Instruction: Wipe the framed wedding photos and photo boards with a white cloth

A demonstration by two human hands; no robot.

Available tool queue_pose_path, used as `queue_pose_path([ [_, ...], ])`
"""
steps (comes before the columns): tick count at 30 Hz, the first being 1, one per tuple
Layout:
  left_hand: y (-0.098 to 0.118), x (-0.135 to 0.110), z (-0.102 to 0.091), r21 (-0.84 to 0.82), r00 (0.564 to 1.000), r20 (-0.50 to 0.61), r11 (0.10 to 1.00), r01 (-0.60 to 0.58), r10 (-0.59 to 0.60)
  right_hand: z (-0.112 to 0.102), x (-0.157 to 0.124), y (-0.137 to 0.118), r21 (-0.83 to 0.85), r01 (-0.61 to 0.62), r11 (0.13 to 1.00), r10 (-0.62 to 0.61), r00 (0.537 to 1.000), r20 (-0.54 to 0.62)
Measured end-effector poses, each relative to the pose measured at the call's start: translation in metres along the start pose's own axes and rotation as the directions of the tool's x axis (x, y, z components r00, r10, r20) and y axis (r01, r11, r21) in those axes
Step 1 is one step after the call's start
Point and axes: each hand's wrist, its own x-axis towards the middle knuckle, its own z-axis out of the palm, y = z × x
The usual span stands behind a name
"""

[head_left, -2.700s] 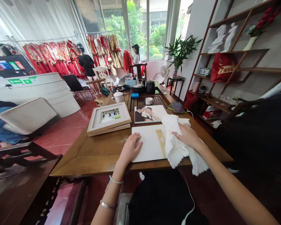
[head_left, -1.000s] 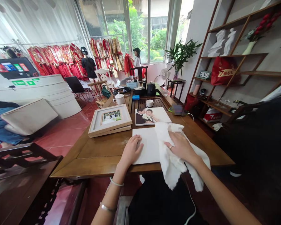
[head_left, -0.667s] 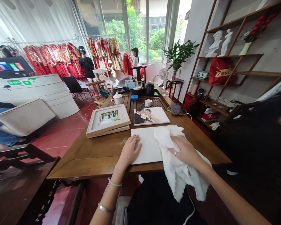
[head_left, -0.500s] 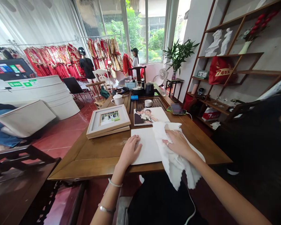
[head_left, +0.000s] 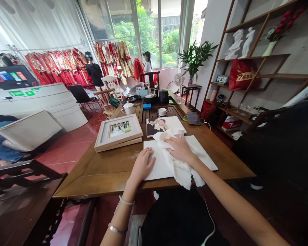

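A flat white panel lies at the near edge of the wooden table. My left hand rests on its left side, fingers stretched out and holding nothing. Over the middle of the panel, my right hand presses a crumpled white cloth under its fingers, gripping it. The cloth hangs loosely toward me, and its upper part reaches the lower edge of a photo print of a couple just behind the panel. What lies under the cloth is hidden.
Two stacked picture frames lie on the left of the table. Farther back are a lidded white mug, a small white cup and a black kettle. A phone with a cable lies at the right.
My right hand has slid the cloth to the left and slightly away from me, uncovering the panel's right corner. My left hand has stayed in place.
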Motion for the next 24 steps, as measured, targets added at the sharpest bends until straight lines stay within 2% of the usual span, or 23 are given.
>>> queue_pose_path([
  [9, 0.005, 0.0, -0.003, -0.006, 1.0, 0.019, 1.0, 0.015, -0.015, -0.01, -0.07, -0.017, 0.09, 0.173, 0.981, -0.174, 0.985, 0.001],
  [12, 0.005, 0.0, -0.003, -0.01, 1.0, 0.027, 1.0, 0.009, -0.009, -0.011, -0.082, -0.014, 0.119, 0.179, 0.977, -0.181, 0.983, 0.005],
  [16, 0.004, 0.0, -0.002, -0.009, 1.0, 0.01, 1.0, 0.023, -0.023, -0.006, -0.069, -0.005, 0.139, 0.081, 0.987, -0.078, 0.996, -0.031],
  [20, 0.004, -0.001, -0.002, -0.012, 1.0, 0.005, 1.0, 0.021, -0.021, 0.0, -0.036, 0.001, 0.128, 0.014, 0.992, -0.008, 0.999, -0.051],
  [24, 0.005, -0.001, -0.002, -0.011, 1.0, 0.016, 1.0, 0.021, -0.021, 0.003, -0.006, -0.003, 0.037, -0.034, 0.999, 0.034, 0.999, -0.012],
])
